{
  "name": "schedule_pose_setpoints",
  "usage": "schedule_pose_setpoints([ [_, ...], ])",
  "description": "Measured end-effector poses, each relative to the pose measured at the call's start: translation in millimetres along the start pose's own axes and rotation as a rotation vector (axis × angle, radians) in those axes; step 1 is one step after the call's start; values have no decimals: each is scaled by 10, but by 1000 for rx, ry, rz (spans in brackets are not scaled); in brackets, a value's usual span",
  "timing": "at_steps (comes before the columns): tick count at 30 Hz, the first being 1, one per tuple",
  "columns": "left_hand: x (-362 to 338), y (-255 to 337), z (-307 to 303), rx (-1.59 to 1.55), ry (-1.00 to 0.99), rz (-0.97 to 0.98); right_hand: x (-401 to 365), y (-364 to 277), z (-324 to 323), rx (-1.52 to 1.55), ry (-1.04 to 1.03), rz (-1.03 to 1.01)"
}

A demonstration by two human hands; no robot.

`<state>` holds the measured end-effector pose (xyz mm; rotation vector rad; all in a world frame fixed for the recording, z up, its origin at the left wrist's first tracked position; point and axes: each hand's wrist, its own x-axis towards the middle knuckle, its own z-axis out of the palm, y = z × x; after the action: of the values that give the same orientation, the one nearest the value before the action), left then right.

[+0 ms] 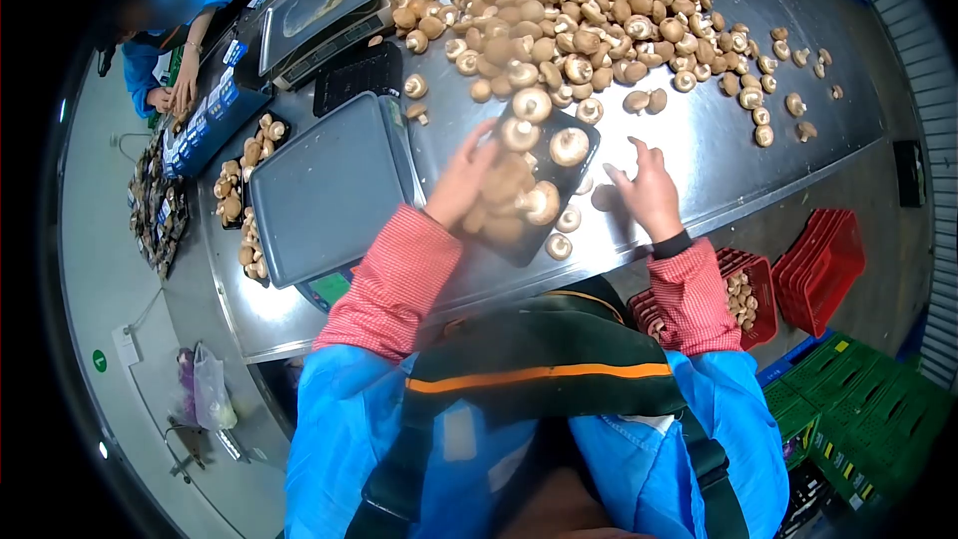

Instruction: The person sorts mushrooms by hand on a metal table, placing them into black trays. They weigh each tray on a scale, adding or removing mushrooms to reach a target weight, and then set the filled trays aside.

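Note:
My left hand [466, 178] is closed on the left edge of a black plastic tray [571, 178], which is tilted and slightly blurred. Several brown-capped mushrooms [570, 146] lie in the tray, some with their stems facing up. To the right of it, my right hand [651, 195] has its fingers spread and holds nothing. A blurred mushroom [605, 198] is close to its fingertips, on the metal table [728, 165]. Loose mushrooms [559, 246] sit by the tray's lower right edge.
A large mushroom pile [589, 10] covers the back of the table. On my left are a grey-topped scale [324, 190], another scale [324, 10], an empty black tray [357, 78] and filled trays [232, 195]. Red crates [818, 269] stand below right. A co-worker [205, 0] works at far left.

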<state>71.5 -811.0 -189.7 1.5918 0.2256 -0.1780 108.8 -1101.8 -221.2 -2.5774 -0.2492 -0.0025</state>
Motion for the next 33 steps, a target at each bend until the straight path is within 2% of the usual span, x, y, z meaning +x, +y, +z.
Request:
schedule_pose_setpoints([
  [2,-48,284,-186,27,-24,-35,-84,-99,174,-62,-147,66],
  [3,-40,349,-314,106,-32,59,-84,-242,176,-56,-183,103],
  [4,-28,387,-460,187,-37,151,-88,-264,231,-29,-209,59],
  [5,-5,397,-658,235,-35,119,-92,-275,312,-1,-234,13],
  [6,-52,512,-795,79,-72,-6,-82,-310,369,26,-257,-35],
  [8,-135,626,-1073,61,9,-40,-125,-502,299,0,-323,-79],
  [10,-188,632,-1425,130,73,-42,-194,-392,422,-10,-290,-209],
  [11,-218,621,-1591,89,85,-104,-210,-265,549,93,-245,-199],
  [12,-250,601,-1761,47,98,-165,-176,-314,489,117,-291,-124],
  [14,-286,446,-2106,176,122,-95,-87,-397,485,410,-285,125],
  [16,-342,334,-2314,221,155,-137,17,-645,410,337,-217,-7],
  [18,-393,243,-2479,555,204,-51,117,-1092,296,441,-266,-116],
  [20,-452,324,-2536,799,211,18,181,-1574,229,344,-296,-252],
  [21,-478,320,-2553,874,205,44,232,-1798,264,476,-360,-288],
  [22,-504,310,-2579,950,199,69,239,-1994,337,417,-266,-420],
  [24,-529,176,-2654,780,236,189,273,-2445,398,414,-175,-617],
  [26,-622,149,-2659,709,359,219,299,-2826,451,232,-94,-742],
  [28,-732,129,-2702,686,443,260,330,-3074,636,80,102,-833],
  [31,-976,75,-2713,574,567,277,326,-3180,841,-93,-123,-717],
  [33,-1152,-3,-2757,485,633,316,309,-3123,832,63,-184,-747],
])
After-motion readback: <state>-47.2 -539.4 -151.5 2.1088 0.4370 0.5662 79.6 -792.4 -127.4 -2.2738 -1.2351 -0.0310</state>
